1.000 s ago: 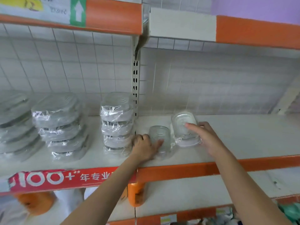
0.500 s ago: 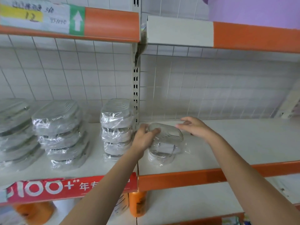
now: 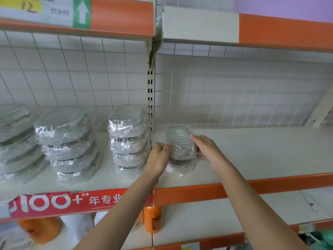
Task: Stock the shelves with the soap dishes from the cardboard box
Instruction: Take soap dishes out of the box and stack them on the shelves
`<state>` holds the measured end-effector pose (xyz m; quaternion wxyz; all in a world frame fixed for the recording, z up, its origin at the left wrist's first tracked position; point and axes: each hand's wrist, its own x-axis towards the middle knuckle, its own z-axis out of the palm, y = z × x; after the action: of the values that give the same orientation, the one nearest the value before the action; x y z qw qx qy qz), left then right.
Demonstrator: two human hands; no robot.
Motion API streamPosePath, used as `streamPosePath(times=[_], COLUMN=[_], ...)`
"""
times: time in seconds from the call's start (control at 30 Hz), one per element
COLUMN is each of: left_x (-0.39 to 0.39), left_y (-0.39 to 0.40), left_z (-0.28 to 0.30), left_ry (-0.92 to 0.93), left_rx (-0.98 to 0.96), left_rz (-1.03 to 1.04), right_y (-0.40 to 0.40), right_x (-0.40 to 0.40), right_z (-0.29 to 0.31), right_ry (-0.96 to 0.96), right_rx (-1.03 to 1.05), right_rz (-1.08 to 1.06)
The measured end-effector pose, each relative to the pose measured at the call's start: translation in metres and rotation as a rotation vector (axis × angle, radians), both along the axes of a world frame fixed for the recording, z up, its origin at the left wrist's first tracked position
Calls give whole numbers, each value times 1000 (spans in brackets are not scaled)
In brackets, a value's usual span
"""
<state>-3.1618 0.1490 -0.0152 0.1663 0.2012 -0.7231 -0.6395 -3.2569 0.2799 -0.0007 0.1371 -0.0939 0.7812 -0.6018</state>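
White store shelf [image 3: 252, 156]; wrapped soap dishes [image 3: 180, 148], seemingly light and slippery, are being gripped at opposite sides by left hand [image 3: 159, 158] and right hand [image 3: 210, 153].

Two bare forearms in head view, entering from the bottom edge. No sleeves seen anywhere along either arm up to the frame edge. Left hand [image 3: 158, 159] bare: no glove, ring or watch made out. Right hand [image 3: 210, 153] likewise bare, wrist unadorned. No bracelet, strap, tape or marking noted on either forearm. Fingernails too small and blurred to judge. Nothing of torso or clothing caught in frame.
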Motion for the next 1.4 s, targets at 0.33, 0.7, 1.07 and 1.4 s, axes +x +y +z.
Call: streamPosePath(times=[0.33,0.7,1.07,1.4], left_x=[36,120,280,515], left_y=[1,-10,-51,-121], left_z=[-5,-26,-79,-108], left_ry=[98,213,84,29], left_rx=[-146,6,109,163], left_rz=[31,368,892,1338], right_y=[7,27,-48,-202], right_x=[47,118,201,370], right_z=[-15,-52,-97,-134], right_ry=[132,62,-169,-359], right_rx=[-94,-441,-316,-130], right_rz=[-222,-56,351,653])
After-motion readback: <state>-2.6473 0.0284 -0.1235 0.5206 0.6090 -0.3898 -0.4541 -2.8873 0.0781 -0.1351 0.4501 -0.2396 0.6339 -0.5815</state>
